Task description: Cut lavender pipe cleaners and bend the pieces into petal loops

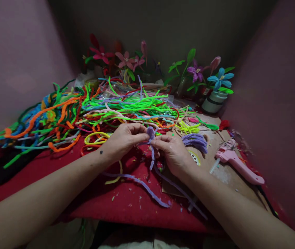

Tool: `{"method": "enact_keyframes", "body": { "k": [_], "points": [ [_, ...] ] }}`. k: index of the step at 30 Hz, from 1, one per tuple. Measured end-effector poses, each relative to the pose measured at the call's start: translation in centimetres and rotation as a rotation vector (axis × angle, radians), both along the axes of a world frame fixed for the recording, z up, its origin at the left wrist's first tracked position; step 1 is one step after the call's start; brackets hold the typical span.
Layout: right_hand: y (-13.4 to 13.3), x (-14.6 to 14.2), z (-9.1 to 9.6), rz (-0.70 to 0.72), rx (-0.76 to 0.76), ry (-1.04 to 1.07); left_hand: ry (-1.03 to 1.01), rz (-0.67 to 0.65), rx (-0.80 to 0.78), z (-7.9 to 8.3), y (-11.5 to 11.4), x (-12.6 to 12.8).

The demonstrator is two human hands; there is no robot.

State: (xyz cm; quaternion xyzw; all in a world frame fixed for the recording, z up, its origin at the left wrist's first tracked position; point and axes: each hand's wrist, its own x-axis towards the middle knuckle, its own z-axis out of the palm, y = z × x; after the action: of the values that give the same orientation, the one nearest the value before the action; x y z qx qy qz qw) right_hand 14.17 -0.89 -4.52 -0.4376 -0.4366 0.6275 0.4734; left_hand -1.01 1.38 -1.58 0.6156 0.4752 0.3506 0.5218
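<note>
Both hands meet over a red cloth (85, 200) at the table's middle. My left hand (123, 140) pinches a lilac pipe cleaner (151, 145) near its looped top. My right hand (172, 150) pinches the same pipe cleaner just right of the loop. Its long ends trail down toward me across the cloth. A small bundle of bent lilac loops (195, 141) lies just right of my right hand.
A big heap of pipe cleaners (90, 107) in many colours covers the back left. A pink glue gun (237, 162) lies at the right on a cardboard sheet. Finished pipe-cleaner flowers (126, 60) stand at the back, with a blue flower (220, 79) in a pot.
</note>
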Motion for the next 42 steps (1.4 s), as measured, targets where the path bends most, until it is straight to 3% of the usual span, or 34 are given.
{"method": "enact_keyframes", "body": {
  "k": [16, 21, 26, 31, 42],
  "points": [
    [0.1, 0.0, -0.2, -0.059, 0.132, -0.323, 0.086, -0.065, 0.033, -0.3, -0.8, 0.7],
    [-0.3, -0.1, 0.4, -0.052, 0.126, -0.397, 0.15, -0.034, 0.157, -0.6, -1.0, 1.0],
    [-0.7, -0.3, 0.5, -0.099, 0.275, -0.564, 0.369, 0.003, 0.383, -1.1, -1.2, 0.9],
    [-0.9, -0.4, 0.4, -0.13, 0.402, -0.73, 0.465, -0.008, 0.502, -0.9, -1.6, 0.8],
    [-1.5, -0.2, 0.3, -0.179, 0.614, -0.844, 0.497, -0.047, 0.537, -0.6, -1.6, 0.5]
  ]
}}
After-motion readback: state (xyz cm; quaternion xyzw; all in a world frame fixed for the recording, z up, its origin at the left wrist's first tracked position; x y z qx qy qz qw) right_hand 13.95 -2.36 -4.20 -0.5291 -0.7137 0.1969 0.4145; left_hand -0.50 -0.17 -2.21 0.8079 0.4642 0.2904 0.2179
